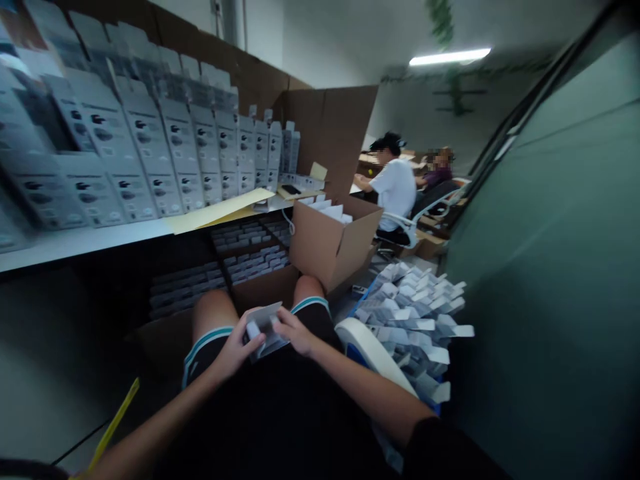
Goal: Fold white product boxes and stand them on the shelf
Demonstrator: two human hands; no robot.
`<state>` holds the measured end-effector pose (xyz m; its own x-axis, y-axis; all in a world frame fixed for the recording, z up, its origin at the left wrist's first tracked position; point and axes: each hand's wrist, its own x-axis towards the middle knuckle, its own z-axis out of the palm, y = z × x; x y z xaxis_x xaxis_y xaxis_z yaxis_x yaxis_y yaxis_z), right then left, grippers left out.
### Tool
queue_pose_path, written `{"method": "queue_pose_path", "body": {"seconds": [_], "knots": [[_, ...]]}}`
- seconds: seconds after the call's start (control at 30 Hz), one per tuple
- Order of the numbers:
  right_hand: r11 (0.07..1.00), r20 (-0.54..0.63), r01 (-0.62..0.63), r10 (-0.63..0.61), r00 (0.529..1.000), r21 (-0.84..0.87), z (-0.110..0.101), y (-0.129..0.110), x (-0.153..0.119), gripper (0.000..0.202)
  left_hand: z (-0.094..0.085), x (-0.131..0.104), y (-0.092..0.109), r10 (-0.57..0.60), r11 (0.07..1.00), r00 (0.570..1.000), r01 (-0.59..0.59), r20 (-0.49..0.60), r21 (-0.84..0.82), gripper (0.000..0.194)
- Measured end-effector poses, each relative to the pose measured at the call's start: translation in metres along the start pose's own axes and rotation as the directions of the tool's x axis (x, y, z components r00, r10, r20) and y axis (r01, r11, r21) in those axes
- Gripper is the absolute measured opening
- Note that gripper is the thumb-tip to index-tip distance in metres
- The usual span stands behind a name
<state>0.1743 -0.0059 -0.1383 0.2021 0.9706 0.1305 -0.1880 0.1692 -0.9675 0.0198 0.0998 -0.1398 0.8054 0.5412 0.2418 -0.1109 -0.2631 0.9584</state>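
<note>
White bench [80, 243] at my left, lined with upright printed boxes [173, 133]; brown carton [345, 243] ahead, heap of open boxes [407, 310] at right, 2 people [399, 187] seated farther back. Low in my feed, a small open box [265, 314]: left hand [240, 343] with fingers curled closed around its left side, right hand [296, 331] with fingers bent, slightly parted, at its right edge, pinching or only touching I cannot tell

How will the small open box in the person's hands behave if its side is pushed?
The small box may squash: its open end gives the walls little support. Its thin-looking flap probably bends easily. It is probably light: the left hand and right hand hold it with fingers.
</note>
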Motion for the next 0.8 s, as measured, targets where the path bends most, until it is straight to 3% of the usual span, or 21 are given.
{"method": "queue_pose_path", "body": {"seconds": [0.17,0.4,0.6,0.8], "knots": [[0.999,0.012,0.026,-0.025,1.000,-0.035,-0.002,0.005,0.003,0.070,-0.002,0.006,-0.009,-0.037,0.999,0.999,0.037,-0.016,0.019,0.055],[0.999,0.029,0.035,-0.035,0.999,-0.009,-0.003,0.007,0.004,0.067,0.001,0.004,-0.001,-0.096,0.995,0.995,0.096,-0.031,0.009,0.066],[0.999,0.027,0.047,-0.047,0.999,0.008,-0.002,0.010,0.006,0.064,-0.004,-0.002,-0.016,-0.075,0.996,0.996,0.072,-0.051,-0.052,0.061],[0.999,0.028,0.045,-0.046,0.999,0.022,-0.002,0.014,0.005,0.062,-0.001,0.001,-0.019,-0.139,0.989,0.987,0.133,-0.083,-0.071,0.062]]}}
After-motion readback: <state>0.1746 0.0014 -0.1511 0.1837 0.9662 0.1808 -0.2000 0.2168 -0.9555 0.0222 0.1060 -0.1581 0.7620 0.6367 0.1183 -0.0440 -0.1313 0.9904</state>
